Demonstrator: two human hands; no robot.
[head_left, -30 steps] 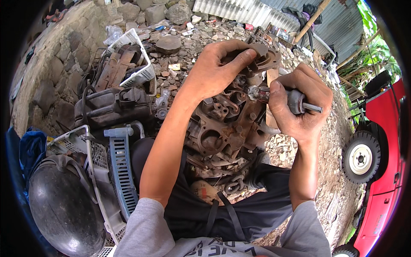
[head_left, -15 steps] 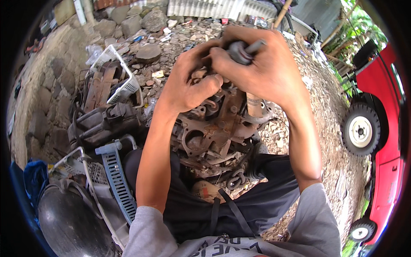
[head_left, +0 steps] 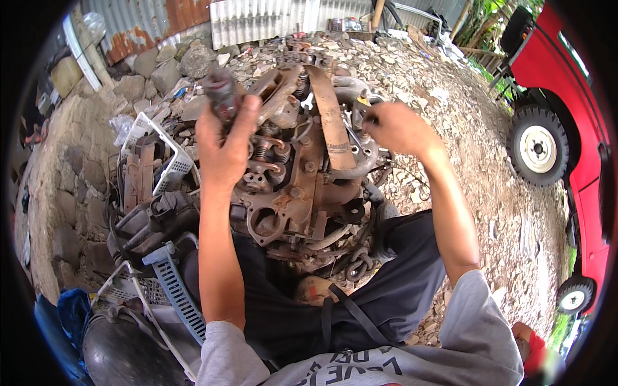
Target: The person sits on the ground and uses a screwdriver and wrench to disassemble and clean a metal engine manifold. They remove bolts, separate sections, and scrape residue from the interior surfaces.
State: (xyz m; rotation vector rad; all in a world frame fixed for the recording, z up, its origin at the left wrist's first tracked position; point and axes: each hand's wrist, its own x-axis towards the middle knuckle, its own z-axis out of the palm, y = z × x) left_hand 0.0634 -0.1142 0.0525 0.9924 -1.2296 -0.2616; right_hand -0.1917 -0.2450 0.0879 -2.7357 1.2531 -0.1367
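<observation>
My left hand (head_left: 222,145) is closed around a dark, reddish cylindrical part (head_left: 221,93), held upright at the left of a rusty engine (head_left: 297,193). Motion blurs that part, so its exact kind does not show. Over the engine's far right side, my right hand (head_left: 405,128) has its fingers curled together beside a curved metal pipe (head_left: 368,161). What those fingers pinch, if anything, is hidden. A brown cardboard-like strip (head_left: 331,125) lies on top of the engine between my hands. Springs and rocker parts (head_left: 264,151) show beside my left wrist.
White plastic crate (head_left: 174,157) with rusty metal pieces stands at left. Nearer lie a blue-grey slotted plastic piece (head_left: 177,289) and a black rounded object (head_left: 129,350). Stony ground (head_left: 444,96) surrounds the engine. A red vehicle (head_left: 579,128) stands at right.
My hands have parted: the left moved left with the dark part, the right moved lower to the engine's right side. The view has shifted, uncovering more of the engine top.
</observation>
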